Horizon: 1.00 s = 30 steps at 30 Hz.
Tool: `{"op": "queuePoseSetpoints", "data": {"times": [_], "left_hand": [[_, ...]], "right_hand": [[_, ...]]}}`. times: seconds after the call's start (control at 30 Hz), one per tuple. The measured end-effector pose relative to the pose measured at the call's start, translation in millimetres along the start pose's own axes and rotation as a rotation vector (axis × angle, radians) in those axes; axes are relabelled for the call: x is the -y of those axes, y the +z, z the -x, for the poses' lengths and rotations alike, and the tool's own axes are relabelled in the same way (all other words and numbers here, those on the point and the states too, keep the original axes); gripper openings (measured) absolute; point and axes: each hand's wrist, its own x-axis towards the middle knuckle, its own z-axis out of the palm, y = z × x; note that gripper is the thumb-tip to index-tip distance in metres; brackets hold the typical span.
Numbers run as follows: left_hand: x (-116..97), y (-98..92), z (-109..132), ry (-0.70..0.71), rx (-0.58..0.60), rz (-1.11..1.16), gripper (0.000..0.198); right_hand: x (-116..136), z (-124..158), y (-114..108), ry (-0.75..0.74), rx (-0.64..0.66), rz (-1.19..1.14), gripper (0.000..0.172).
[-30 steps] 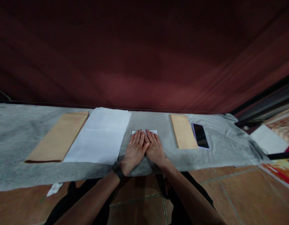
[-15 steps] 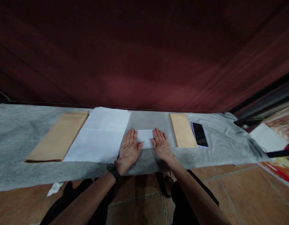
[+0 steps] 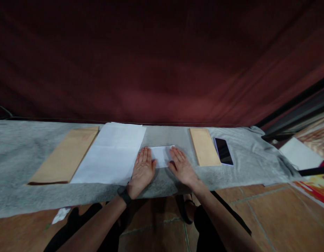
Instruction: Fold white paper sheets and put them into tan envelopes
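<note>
Head view: white paper slip [image 3: 160, 156] flat on grey cloth [image 3: 169, 135]

Taking slip as clock centre. Left hand [image 3: 143, 169] at 9, palm down, fingers on or right at slip's left edge. Right hand [image 3: 181, 166] at 3, fingertips over the right end. Fingers straight on both, nothing pinched or clasped. Can't tell how hard either presses, or whether the right palm is fully down. Probably laid flat like this to keep both ends from lifting or sliding.

White paper sheets [image 3: 109, 154] at 9, just beside or touching left hand, can't tell which. Large kraft envelope [image 3: 64, 154] farther out at 9, against the sheets' left edge. Small kraft envelope stack [image 3: 206, 147] at 3, past right hand, with smartphone [image 3: 224, 151] close alongside, screen dark. Looks sorted to either side, likely for short reach.

Grey cloth under all of it, running 9 to 3, wrinkled toward 3. Dark red curtain [image 3: 162, 70] at 12. Tiled floor [image 3: 272, 217] at 5, crumpled white scrap [image 3: 61, 214] at 8. Bright printed sheet [image 3: 314, 189] between 3 and 4, cut off by frame. Dim light.
</note>
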Motion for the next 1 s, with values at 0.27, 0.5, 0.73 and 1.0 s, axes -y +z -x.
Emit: {"op": "queuePoseSetpoints", "data": {"times": [0.27,0.5,0.73,1.0], "left_hand": [[9,-18.4,-1,0.271,0.105,0.021,0.053],[15,-35.7,-1,0.442,0.241,-0.004,0.046],[11,-44.1,-5,0.420,0.251,0.025,0.044],[16,-54.6,-22,-0.012,0.085,0.668,0.025]], "right_hand": [[6,-4,-7,-0.166,0.110,-0.056,0.053],[4,-11,-21,-0.192,0.155,-0.040,0.050],[-3,-14,-24,-0.210,0.172,-0.056,0.052],[-16,-24,-34,0.141,-0.092,-0.486,0.028]]}}
